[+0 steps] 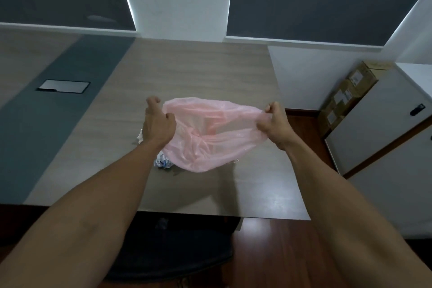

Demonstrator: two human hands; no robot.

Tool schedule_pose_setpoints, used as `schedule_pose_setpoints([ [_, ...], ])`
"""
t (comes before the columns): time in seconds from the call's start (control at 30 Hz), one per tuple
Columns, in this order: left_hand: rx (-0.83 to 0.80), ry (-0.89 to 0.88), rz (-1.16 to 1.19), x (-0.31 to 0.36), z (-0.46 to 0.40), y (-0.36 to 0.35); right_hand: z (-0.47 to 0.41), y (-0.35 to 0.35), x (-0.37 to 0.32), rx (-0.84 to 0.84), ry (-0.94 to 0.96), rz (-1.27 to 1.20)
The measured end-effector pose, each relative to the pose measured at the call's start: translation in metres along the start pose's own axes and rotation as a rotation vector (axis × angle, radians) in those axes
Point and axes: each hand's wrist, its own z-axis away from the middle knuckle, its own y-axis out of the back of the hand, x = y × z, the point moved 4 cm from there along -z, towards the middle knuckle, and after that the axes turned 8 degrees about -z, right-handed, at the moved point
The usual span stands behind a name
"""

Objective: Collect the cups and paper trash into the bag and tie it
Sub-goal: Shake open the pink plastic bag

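Left hand (pixel 159 125) and right hand (pixel 274 124), both arms stretched forward over the worktop (pixel 198 70), each closed in a pinch on one side of the rim of a thin pink plastic bag (pixel 210 138). The left hand's fingers curl around the bag's left edge, thumb raised; the right hand's fingers bunch the film of the right edge into a tight fold. Between the two hands the mouth of the bag is pulled wide, and the body of the bag sags below it toward the worktop; whether its bottom touches the surface cannot be told. The film is translucent, and faint shapes show through it, too vague to identify.

A piece of crumpled paper (pixel 163 162), white with blue marks, lies on the worktop just beside the bag's lower left side, under the left wrist. A second scrap of white paper (pixel 140 135) shows just left of the left hand, mostly hidden by it.

A grey strip runs along the left part of the worktop and carries a dark rectangular cover plate (pixel 63 86). Cardboard boxes (pixel 348 96) stand on the floor beyond the right edge, against a white cabinet (pixel 383 124). A dark chair (pixel 173 252) sits below the near edge.
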Motion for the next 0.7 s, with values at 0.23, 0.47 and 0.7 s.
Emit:
schedule_pose_setpoints([
  [0.23, -0.169, -0.473, -0.351, 0.009, -0.009, -0.019, -0.009, 0.006, -0.003, 0.115, 0.088, 0.448],
  [0.47, -0.446, -0.322, -0.672, 0.002, -0.004, -0.035, -0.007, -0.002, 0.019, -0.067, -0.085, 0.976],
  [0.7, -0.375, -0.249, -0.560, 0.049, -0.022, -0.018, -0.025, -0.009, -0.032, 0.051, 0.096, 0.874],
])
